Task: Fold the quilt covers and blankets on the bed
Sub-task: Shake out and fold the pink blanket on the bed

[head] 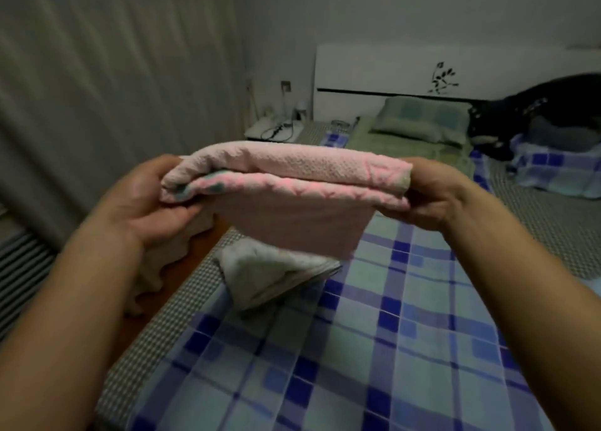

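Two hands are showing, the left hand point(146, 199) and the right hand point(432, 196), and between them one folded pink blanket point(286, 183) is being held. One folded white cloth point(276, 274) is lying on the one blue checked sheet point(374, 349). One green pillow point(422, 118) is resting by the one white headboard point(390, 69), and one bedside table point(273, 129) is standing beside it.

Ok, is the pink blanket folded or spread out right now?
Folded. The pink blanket shows stacked layers, gripped at its ends by the left hand and right hand above the bed.
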{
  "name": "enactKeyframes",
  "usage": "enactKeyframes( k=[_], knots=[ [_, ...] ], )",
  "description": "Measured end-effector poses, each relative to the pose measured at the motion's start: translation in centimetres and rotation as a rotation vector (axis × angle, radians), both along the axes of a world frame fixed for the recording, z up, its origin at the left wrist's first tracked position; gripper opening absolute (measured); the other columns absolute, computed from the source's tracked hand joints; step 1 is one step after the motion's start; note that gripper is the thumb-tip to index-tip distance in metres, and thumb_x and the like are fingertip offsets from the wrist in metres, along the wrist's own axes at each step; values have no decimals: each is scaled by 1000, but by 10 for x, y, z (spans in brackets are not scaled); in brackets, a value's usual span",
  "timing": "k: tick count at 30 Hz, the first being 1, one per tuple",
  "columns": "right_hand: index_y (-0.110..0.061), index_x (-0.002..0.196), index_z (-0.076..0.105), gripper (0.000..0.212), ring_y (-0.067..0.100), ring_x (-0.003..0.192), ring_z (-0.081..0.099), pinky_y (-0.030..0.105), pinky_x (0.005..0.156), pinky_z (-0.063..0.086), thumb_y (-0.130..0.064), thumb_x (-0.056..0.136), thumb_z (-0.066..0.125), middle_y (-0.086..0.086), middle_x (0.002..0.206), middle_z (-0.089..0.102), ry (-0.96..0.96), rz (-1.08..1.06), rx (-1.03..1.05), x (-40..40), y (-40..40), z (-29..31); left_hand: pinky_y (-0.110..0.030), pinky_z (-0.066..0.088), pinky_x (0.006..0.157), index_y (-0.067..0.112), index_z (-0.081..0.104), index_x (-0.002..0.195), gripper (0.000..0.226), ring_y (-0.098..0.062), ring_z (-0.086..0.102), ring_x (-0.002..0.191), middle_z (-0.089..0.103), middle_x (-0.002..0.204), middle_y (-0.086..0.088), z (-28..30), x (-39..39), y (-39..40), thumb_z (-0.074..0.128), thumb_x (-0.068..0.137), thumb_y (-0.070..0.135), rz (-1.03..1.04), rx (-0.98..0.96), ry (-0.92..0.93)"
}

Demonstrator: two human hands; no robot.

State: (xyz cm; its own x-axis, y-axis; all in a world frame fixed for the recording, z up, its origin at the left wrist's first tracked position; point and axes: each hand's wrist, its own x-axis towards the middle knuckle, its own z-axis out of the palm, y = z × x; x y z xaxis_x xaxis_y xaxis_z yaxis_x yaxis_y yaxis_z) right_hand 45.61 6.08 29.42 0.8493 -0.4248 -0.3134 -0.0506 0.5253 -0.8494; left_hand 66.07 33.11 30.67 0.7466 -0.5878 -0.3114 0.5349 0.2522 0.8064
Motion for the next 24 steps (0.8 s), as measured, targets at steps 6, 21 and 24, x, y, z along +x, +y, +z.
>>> enactKeyframes(
  k=[6, 21, 24],
  knots=[
    [-13, 95, 66, 16, 19, 65, 66, 30, 53, 57, -17, 90, 52, 7, 79, 69, 413, -50, -144, 77, -11, -62, -29, 61, 64, 0, 64, 111, 23, -15, 74, 75, 77, 86, -12, -64, 27, -4, 47, 95, 3, 47, 253, 28],
    [0, 100, 53, 7, 33, 75, 62, 39, 67, 50, -5, 97, 49, 19, 94, 60, 997, -169, 58, -154, 19, -344, -20, 32, 43, 9, 49, 71, 21, -17, 41, 36, 40, 51, -11, -361, -186, -52, 58, 85, -3, -461, 929, -5],
    [-3, 102, 56, 11, 26, 70, 64, 34, 62, 49, -10, 99, 47, 12, 92, 63, 887, -286, 89, -234, -5, -327, -18, 35, 42, 12, 53, 75, 20, -16, 41, 43, 44, 56, -8, -340, -255, -121, 57, 87, -3, -572, 795, -73]
  ],
)
